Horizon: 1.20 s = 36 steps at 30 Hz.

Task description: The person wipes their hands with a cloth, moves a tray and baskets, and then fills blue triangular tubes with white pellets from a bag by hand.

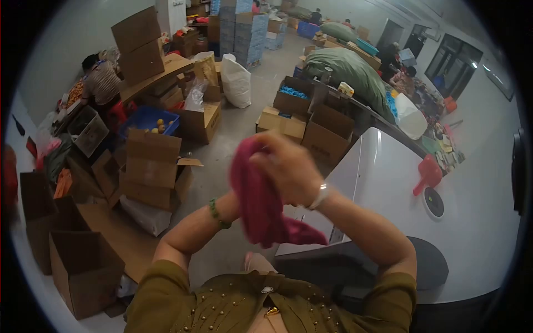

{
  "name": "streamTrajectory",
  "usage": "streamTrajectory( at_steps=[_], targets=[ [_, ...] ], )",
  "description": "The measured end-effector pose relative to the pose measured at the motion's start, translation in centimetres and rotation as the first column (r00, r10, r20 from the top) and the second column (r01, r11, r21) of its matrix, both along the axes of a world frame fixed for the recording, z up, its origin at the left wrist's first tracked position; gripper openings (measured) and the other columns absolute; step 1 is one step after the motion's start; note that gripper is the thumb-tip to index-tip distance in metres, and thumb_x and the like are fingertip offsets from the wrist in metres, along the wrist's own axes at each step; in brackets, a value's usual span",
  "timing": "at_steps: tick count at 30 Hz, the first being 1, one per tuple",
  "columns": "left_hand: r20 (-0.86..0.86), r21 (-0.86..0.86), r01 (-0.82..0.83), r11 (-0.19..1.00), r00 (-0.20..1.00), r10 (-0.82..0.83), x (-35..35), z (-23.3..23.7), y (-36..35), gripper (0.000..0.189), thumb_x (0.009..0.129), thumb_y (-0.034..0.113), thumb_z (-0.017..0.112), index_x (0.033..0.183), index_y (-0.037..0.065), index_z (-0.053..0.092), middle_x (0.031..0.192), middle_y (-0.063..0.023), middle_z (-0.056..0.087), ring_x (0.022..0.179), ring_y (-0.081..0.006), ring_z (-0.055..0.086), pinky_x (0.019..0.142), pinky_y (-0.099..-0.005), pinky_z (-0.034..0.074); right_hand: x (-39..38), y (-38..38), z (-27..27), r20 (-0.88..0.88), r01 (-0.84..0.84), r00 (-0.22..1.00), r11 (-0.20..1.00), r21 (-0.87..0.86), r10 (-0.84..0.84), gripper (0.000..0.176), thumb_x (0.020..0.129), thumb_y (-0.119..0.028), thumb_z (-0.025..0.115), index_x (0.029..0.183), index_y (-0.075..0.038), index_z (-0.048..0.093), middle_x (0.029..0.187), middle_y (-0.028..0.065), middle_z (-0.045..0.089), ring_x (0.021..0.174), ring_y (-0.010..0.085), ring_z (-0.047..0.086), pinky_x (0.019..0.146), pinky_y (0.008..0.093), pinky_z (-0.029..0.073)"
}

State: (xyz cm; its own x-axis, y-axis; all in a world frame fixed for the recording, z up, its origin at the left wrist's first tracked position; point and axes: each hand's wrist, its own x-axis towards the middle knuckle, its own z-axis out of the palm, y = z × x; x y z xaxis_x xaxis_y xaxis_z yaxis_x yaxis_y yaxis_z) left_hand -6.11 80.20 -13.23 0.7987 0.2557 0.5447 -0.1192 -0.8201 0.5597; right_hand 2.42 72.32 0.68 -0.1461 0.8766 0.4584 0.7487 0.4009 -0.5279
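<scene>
A dark pink cloth hangs in front of my chest, its lower end trailing to the right. My right hand, blurred by motion, has its fingers closed on the upper part of the cloth. A silver-coloured bracelet is on that wrist. My left hand is hidden behind the cloth; only the forearm with a green bead bracelet shows, so its fingers cannot be made out. The exact kind of cloth is too blurred to tell. To the right of my hands stands a white machine cabinet.
Open cardboard boxes crowd the left, with a blue crate behind them. More boxes stand ahead beside a large green sack. A pink scoop lies on the white surface. Other people sit at the far left and right.
</scene>
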Motion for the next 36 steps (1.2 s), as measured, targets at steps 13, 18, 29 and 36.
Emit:
streamTrajectory(
  at_steps=[13, 18, 29, 36],
  targets=[
    [-0.175, 0.096, 0.017, 0.995, 0.985, 0.000, -3.9, 2.9, 22.2, 0.038, 0.082, 0.031, 0.062, 0.112, 0.010, 0.055, 0.116, -0.0089, 0.054, 0.107, -0.0232, 0.051, 0.094, -0.0381, 0.040, 5.0, 26.6, -10.9, 0.267, 0.277, 0.928, 0.960, -0.030, -0.260, 0.027, 0.091, -0.029, 0.052, 0.086, -0.005, 0.063, 0.077, 0.0146, 0.062, 0.078, 0.0280, 0.060, 0.073, 0.0363, 0.046],
    [-0.008, 0.205, 0.157, 0.966, 0.987, -0.159, -2.6, 3.2, 31.1, 0.034, 0.080, 0.021, 0.065, 0.111, 0.007, 0.059, 0.111, -0.0097, 0.060, 0.104, -0.0241, 0.056, 0.095, -0.0348, 0.043, 8.8, 35.1, -17.5, -0.290, 0.085, 0.944, 0.965, -0.249, -0.158, 0.033, 0.094, -0.033, 0.052, 0.089, -0.002, 0.063, 0.073, 0.0118, 0.063, 0.069, 0.0256, 0.060, 0.062, 0.0344, 0.045],
    [-0.244, 0.474, 0.346, 0.809, 0.935, -0.257, -0.9, 8.0, 46.0, 0.037, 0.084, 0.002, 0.059, 0.121, 0.004, 0.055, 0.122, -0.0159, 0.054, 0.114, -0.0350, 0.051, 0.101, -0.0474, 0.037, 15.3, 45.7, -20.1, -0.882, 0.366, -0.470, 0.919, -0.145, 0.048, 0.068, 0.094, -0.059, 0.031, 0.112, 0.002, 0.055, 0.102, 0.0159, 0.062, 0.097, 0.0298, 0.058, 0.090, 0.0398, 0.047],
    [0.760, -0.648, 0.554, -0.523, 0.431, -0.486, 11.7, 2.1, 47.4, 0.062, 0.092, 0.025, 0.053, 0.144, 0.003, 0.024, 0.134, -0.0181, 0.044, 0.121, -0.0318, 0.048, 0.097, -0.0422, 0.042, 8.5, 50.5, -25.9, -0.957, 0.140, -0.151, 0.953, -0.270, -0.249, 0.058, 0.098, -0.048, 0.030, 0.129, -0.001, 0.046, 0.116, 0.0171, 0.060, 0.106, 0.0241, 0.061, 0.097, 0.0353, 0.045]
  ],
)
